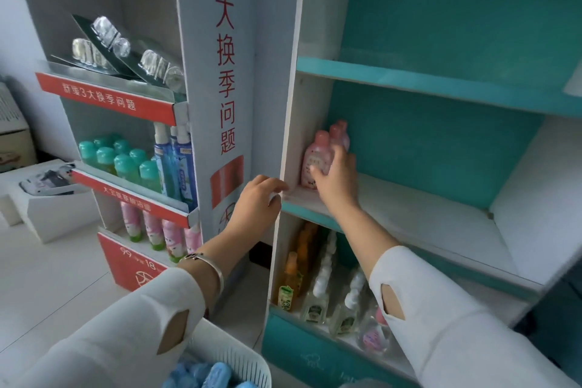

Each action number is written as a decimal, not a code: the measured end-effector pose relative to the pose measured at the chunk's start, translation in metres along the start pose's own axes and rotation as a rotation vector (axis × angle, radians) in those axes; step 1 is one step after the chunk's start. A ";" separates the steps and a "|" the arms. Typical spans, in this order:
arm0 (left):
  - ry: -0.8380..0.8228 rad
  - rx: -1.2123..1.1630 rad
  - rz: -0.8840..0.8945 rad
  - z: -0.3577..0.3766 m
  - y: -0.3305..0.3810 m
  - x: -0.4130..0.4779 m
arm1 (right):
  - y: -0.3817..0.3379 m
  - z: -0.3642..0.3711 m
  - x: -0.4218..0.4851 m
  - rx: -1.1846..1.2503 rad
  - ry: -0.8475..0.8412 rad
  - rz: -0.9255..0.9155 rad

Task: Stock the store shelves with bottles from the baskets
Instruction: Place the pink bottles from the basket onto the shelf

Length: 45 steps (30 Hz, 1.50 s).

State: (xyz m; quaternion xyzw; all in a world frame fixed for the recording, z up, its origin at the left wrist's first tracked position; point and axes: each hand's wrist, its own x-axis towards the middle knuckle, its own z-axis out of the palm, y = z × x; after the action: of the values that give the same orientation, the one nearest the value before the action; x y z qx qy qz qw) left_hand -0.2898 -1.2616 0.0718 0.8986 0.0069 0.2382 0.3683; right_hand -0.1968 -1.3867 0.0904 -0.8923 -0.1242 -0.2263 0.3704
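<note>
Fingers [316, 174] of the right hand [335, 178] curl round a pink plastic bottle with rounded cap [316, 156], which stands at the left end of the white middle shelf [409, 208]. The left hand [255, 203] grips the teal cabinet's white side panel [291, 110] with curled fingers.

Head-worn wide-angle view, looking forward and down from close range.

The camera sits above and just behind the person's outstretched arms, both sleeves running up from the near bottom edge. It faces a teal shelf unit [441, 85] that fills the right half of the frame. Mid-frame, the left hand [256, 201] grips the unit's white side panel [293, 104] and the right hand [338, 179] holds a pink bottle [316, 154]. The downward tilt brings a white basket [239, 356] into the near bottom edge and the floor [47, 277] into the lower left. A grey display stand [217, 72] takes the left half, slightly farther off. Straight shelf edges bow toward the borders.
</note>
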 end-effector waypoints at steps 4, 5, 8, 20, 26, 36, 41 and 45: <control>-0.033 0.080 -0.039 -0.025 -0.016 -0.025 | -0.033 0.002 -0.047 0.067 -0.129 -0.154; -0.054 0.117 -0.050 -0.032 -0.023 -0.032 | -0.041 0.007 -0.059 0.082 -0.207 -0.183; -0.136 0.236 -0.073 -0.052 -0.051 -0.053 | -0.057 0.031 -0.090 0.074 -0.446 -0.215; -0.368 0.439 -0.409 -0.084 -0.212 -0.139 | -0.054 0.146 -0.157 -0.096 -1.095 -0.199; -0.496 0.548 -0.500 -0.053 -0.276 -0.162 | -0.033 0.214 -0.181 -0.120 -1.231 -0.183; -0.848 0.836 -0.379 0.000 -0.360 -0.183 | 0.012 0.287 -0.203 -0.147 -1.406 -0.111; -0.972 0.988 -0.366 0.012 -0.384 -0.191 | 0.022 0.308 -0.209 -0.145 -1.423 -0.080; -0.991 0.990 -0.415 0.022 -0.393 -0.203 | 0.029 0.317 -0.216 -0.151 -1.434 -0.049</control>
State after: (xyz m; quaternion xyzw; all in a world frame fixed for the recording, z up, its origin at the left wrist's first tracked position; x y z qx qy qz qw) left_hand -0.3957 -1.0282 -0.2890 0.9425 0.1165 -0.3020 -0.0837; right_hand -0.2743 -1.1913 -0.2315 -0.8413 -0.3410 0.3988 0.1299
